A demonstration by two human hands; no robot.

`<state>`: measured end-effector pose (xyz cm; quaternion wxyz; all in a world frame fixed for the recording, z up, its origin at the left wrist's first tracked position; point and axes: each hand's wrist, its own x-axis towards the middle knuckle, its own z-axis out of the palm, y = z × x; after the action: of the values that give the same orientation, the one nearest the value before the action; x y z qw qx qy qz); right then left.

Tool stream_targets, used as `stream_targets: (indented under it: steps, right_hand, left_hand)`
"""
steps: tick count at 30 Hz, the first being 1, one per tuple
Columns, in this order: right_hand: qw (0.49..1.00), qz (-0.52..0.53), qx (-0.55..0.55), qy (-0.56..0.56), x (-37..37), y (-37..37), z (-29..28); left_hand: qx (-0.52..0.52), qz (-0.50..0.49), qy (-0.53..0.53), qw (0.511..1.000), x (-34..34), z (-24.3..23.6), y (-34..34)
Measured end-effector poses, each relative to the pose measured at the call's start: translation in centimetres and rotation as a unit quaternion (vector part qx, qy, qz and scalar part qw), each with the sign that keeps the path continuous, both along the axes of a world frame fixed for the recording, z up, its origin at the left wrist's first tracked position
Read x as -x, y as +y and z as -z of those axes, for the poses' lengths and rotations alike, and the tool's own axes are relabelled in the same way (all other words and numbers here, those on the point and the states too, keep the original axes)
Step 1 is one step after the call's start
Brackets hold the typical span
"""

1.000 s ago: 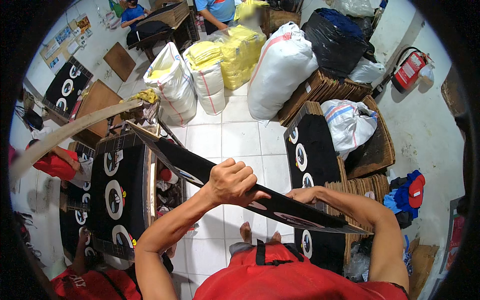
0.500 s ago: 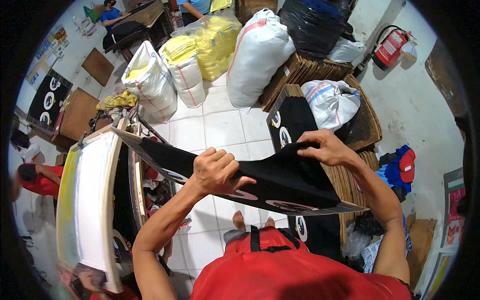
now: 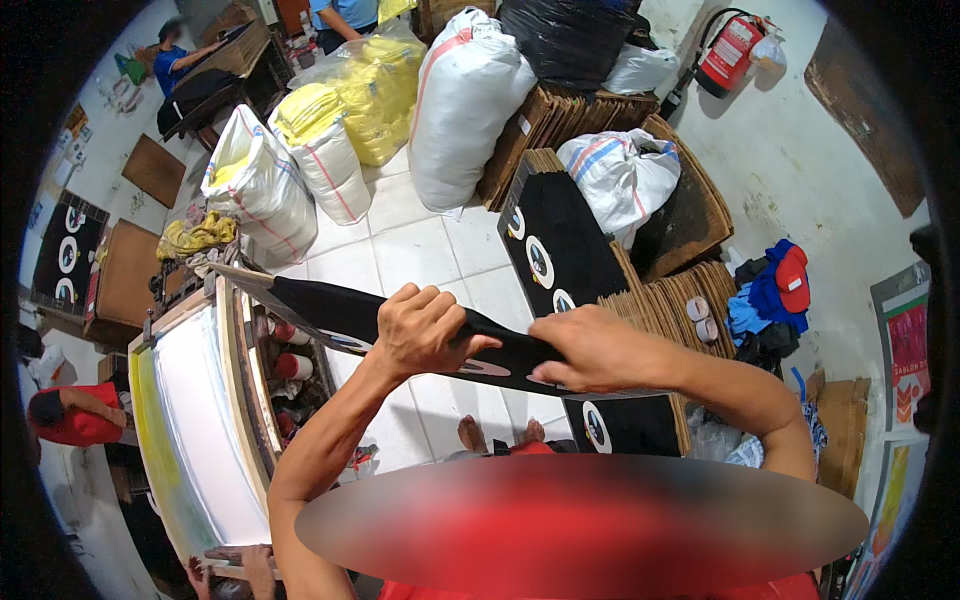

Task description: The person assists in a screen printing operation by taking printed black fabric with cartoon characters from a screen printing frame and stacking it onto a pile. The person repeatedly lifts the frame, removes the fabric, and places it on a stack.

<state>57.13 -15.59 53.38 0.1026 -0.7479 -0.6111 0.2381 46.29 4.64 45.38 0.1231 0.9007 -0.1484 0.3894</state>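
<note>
A long board covered in black fabric (image 3: 310, 312), with white oval designs, is held tilted across my front. My left hand (image 3: 420, 335) grips its middle from above, thumb lying across the fabric. To the right of it, my right hand (image 3: 595, 348) has its fingers curled over the same board at the fabric's edge. Beyond and right of the board, another black panel with oval eye designs (image 3: 560, 240) rests on a stack of boards (image 3: 680, 330). My bare feet (image 3: 472, 432) show below the board on white tiles.
A screen frame (image 3: 200, 420) lies on the left bench, with a co-worker's hands (image 3: 258, 565) at its lower end. Another worker (image 3: 75, 410) is farther left. White sacks (image 3: 465, 110), yellow bundles (image 3: 375, 100) and two more people (image 3: 185, 65) are at the back. A fire extinguisher (image 3: 728, 50) hangs at right.
My right hand rose with a fold of fabric, then came down and leftward along the board. A screen frame has come down over the printed panel on the left bench. The view has shifted.
</note>
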Motion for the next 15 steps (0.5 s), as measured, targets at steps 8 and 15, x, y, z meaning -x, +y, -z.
stream_targets:
  steps: [8, 15]
  right_hand:
    - [0.998, 0.052, -0.021, 0.036, 2.4, -0.8, 7.3]
    - [0.996, 0.072, 0.015, 0.051, 4.8, -5.4, 10.3]
  left_hand:
    - [0.087, -0.004, 0.518, 0.851, -0.8, -0.4, 2.0]
    - [-0.100, 0.019, 0.899, 0.425, -8.7, 14.0, 6.9]
